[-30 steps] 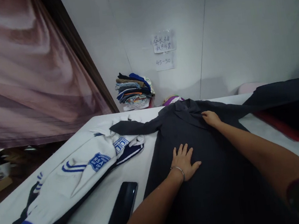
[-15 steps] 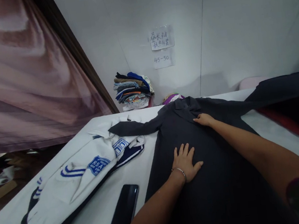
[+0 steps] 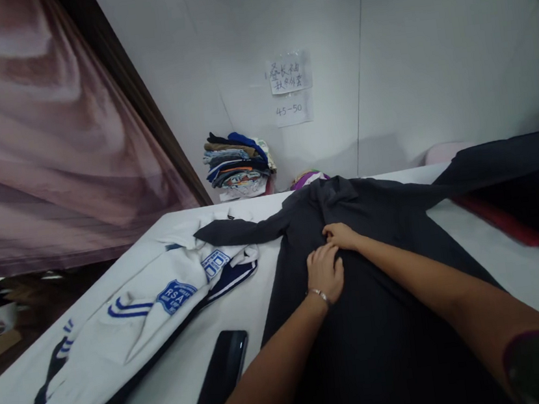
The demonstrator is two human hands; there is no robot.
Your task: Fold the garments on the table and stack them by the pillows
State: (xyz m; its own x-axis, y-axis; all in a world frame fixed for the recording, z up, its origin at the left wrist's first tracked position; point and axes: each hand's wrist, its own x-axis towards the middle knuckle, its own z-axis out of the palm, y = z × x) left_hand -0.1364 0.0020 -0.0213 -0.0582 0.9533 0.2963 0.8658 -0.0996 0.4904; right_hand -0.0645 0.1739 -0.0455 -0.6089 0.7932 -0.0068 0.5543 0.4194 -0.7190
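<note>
A long dark coat (image 3: 392, 318) lies spread front side up, its collar at the far end and its sleeves out to both sides. My right hand (image 3: 341, 237) pinches the coat's front edge below the lapel. Just nearer to me, my left hand (image 3: 326, 273), with a bracelet at the wrist, rests on the coat front. Its fingers are drawn together and bent onto the cloth by the right fingertips. The cloth right under the fingers is hidden.
A white jacket with blue stripes (image 3: 135, 310) lies on the white table (image 3: 164, 385), left of the coat. A black phone (image 3: 218, 385) is nearer me. Folded clothes (image 3: 238, 166) are stacked beyond the far edge. Dark and red garments (image 3: 512, 218) lie at right.
My right hand has moved left and nearer with the coat's front edge, bringing the lapel across. My left hand has shifted up beside it, its spread fingers now drawn together.
</note>
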